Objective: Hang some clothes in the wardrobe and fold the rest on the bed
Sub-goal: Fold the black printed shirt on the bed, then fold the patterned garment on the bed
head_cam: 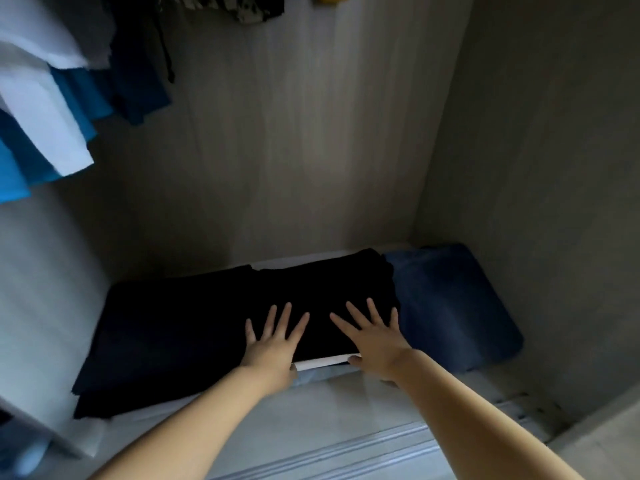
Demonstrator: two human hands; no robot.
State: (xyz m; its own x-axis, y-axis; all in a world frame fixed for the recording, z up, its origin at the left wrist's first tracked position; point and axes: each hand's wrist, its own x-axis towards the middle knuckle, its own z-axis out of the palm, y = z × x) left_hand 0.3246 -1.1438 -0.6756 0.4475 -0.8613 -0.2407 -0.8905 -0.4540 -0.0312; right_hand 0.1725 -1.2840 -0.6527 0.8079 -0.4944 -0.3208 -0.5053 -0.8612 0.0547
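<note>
With the left hand [272,344] and right hand [372,337] pressing flat, fingers spread, on the black folded stack [311,289], a shove could slide it rightwards against the blue folded garment [450,299] beside it.

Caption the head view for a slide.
Left hand and right hand press flat on a folded black garment beside folded blue jeans on the wardrobe floor.

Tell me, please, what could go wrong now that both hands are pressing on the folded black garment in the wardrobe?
The black garment sits atop a stack with a white layer poking out in front; pushing with the flat left hand and right hand could skew the stack. It might also crowd the blue folded pile alongside.
</note>
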